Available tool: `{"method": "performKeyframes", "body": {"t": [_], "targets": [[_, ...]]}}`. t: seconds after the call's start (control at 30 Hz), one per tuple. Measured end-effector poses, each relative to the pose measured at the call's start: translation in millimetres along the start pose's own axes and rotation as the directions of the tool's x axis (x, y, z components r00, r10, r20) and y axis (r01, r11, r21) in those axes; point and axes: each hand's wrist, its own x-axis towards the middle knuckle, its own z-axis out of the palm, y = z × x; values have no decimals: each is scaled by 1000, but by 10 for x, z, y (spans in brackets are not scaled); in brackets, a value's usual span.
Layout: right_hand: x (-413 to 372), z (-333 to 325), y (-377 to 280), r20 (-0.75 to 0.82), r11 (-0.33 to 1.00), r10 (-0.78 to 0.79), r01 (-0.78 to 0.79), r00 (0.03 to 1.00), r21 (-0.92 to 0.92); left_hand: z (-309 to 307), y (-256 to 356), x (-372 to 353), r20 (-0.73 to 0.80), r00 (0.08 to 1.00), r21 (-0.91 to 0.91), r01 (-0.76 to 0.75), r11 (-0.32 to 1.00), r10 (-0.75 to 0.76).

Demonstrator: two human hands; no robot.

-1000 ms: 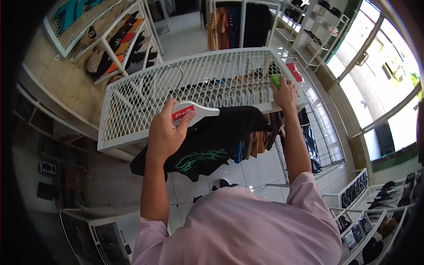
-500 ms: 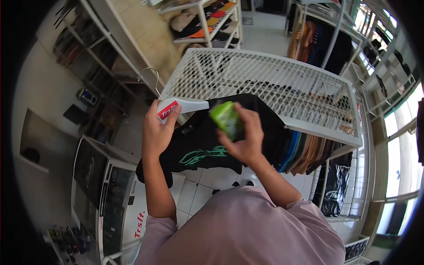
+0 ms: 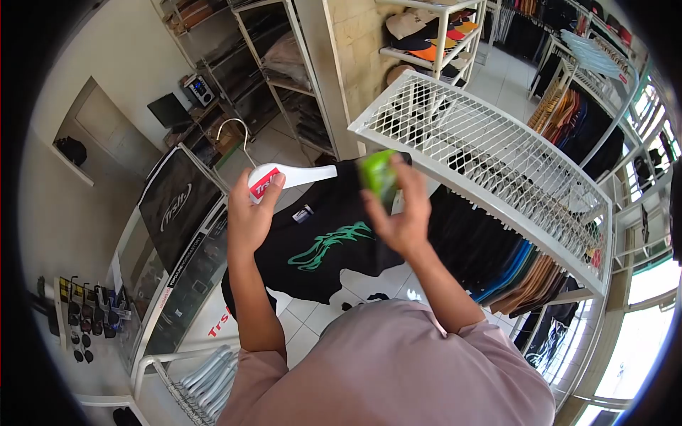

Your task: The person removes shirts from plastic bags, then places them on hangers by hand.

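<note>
My left hand (image 3: 250, 213) is closed around the neck of a white clothes hanger (image 3: 309, 173) with a metal hook and a red label. From the hanger hangs a black T-shirt (image 3: 284, 248) with a green print on its front and a small tag inside the collar. Held between the thumb and fingers of my right hand (image 3: 406, 209) is a small bright green block (image 3: 380, 172), like a sponge or packet, blurred by motion. It is just right of the hanger's arm tip, over the shirt's shoulder.
A white mesh-topped rack (image 3: 497, 135) with hanging clothes stands to the right. Caps fill a shelf (image 3: 430, 35) behind it. On the left are a glass display case (image 3: 186, 284) and sunglasses (image 3: 89, 319). White hangers (image 3: 213, 380) hang on a rail at lower left.
The view has turned to the left, bringing more of the display case, sunglasses and hangers in. My left hand still grips the hanger; my right hand keeps the green block near the shirt's shoulder.
</note>
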Motion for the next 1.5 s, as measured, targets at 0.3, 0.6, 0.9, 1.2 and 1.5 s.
{"method": "performKeyframes", "body": {"t": [0.3,0.6,0.9,1.2,1.5], "targets": [[-76,332,680,-198,953,225,-258,954,-158,-393,-371,-60,-121,991,-32,56,998,-59],[-168,681,-3,9,997,-14,15,1000,-70,-360,-342,-13,-49,998,-38,38,999,-40],[-173,525,-135,-31,991,120,-122,992,-62,-392,-671,-29,-97,995,-76,-26,997,19],[-317,479,711,-205,891,290,-342,935,-298,-431,-660,-107,-45,995,-101,80,992,-85],[-400,653,56,104,989,39,-24,994,-145,-267,-623,-75,-4,997,-118,70,991,-71]]}}
